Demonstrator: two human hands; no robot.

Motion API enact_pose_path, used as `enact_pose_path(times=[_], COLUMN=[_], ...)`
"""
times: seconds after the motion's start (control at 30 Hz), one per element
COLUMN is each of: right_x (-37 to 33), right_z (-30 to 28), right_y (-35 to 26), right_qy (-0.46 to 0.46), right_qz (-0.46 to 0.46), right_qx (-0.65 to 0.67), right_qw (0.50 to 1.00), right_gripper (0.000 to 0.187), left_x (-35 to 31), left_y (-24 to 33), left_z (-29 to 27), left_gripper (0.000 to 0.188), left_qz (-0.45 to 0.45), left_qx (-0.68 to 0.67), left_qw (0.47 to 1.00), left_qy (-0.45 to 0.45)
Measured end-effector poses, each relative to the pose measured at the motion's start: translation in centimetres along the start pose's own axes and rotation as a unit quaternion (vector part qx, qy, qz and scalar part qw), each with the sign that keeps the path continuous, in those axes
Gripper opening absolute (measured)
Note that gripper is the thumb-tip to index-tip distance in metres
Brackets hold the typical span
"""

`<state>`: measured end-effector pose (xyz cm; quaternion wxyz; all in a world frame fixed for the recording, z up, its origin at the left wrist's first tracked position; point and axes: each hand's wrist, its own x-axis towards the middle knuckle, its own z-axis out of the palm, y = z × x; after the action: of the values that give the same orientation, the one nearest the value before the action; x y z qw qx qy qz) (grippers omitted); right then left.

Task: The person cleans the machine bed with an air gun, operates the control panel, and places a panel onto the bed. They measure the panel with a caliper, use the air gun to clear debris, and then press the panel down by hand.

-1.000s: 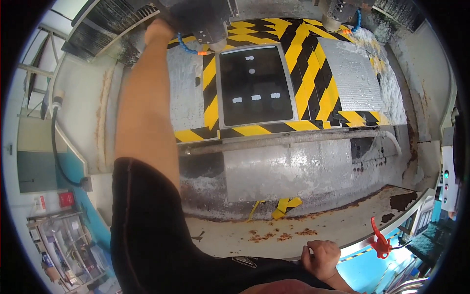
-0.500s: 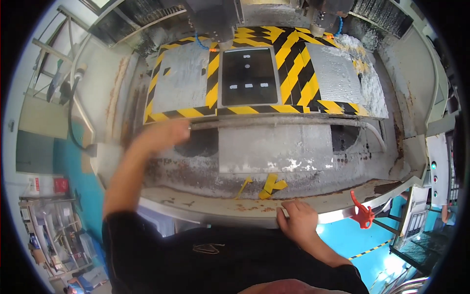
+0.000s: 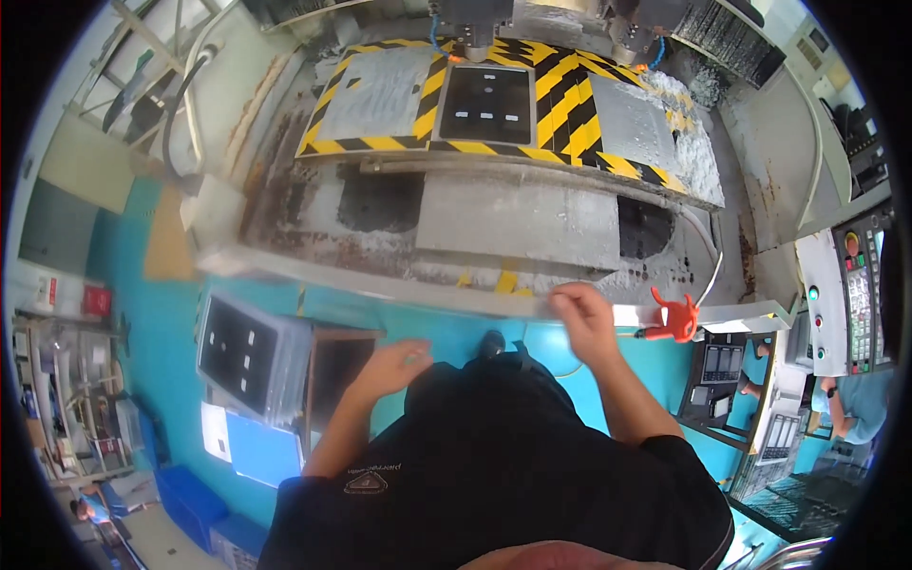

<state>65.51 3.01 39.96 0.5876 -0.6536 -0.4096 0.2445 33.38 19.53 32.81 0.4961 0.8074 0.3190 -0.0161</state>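
Observation:
My left hand is over the floor in front of the machine, close to my body, slightly smeared. Its fingers are loosely bent and apart, and nothing shows in them. At the machine's front rim, my right hand bends its fingers against the edge; their undersides are hidden. Beyond the rim, a black panel with several small pale patches lies on the machine bed, framed by yellow-and-black striped tape. Two spindle heads stand above the bed's far side, one just behind the panel.
A red-orange nozzle gun hangs on the rim right of my right hand. Stacked black panels and a blue sheet stand at lower left. A control panel is at right, with another person's arm below it.
My left hand has come back from over the machine's trough toward my body. My right hand stays at the rim, its fingers more bent. The view has shifted, showing more floor.

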Motion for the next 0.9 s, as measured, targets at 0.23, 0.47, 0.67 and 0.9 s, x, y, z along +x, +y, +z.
enact_pose_path(times=[0.23,0.47,0.67,0.9], right_x=[-10.3,-10.0,-8.9,-13.4], right_z=[-11.7,-14.6,-17.0,-17.4], right_y=[6.2,3.5,3.0,-1.2], right_qy=[0.188,0.183,0.137,0.085], right_qz=[0.142,0.098,0.059,0.018], right_qx=[-0.156,-0.455,-0.402,0.211], right_qw=[0.959,0.866,0.903,0.974], right_gripper=[0.029,0.045,0.028,0.039], left_x=[-7.2,-13.7,-14.4,-7.4], left_y=[-4.2,-5.2,-2.8,3.4], left_z=[7.6,12.5,15.0,15.8], left_gripper=[0.063,0.069,0.072,0.071], left_qz=[-0.06,-0.068,-0.096,-0.1], left_qx=[0.015,-0.206,-0.393,-0.661], left_qw=[0.997,0.973,0.91,0.737], left_qy=[0.052,0.076,0.095,0.101])
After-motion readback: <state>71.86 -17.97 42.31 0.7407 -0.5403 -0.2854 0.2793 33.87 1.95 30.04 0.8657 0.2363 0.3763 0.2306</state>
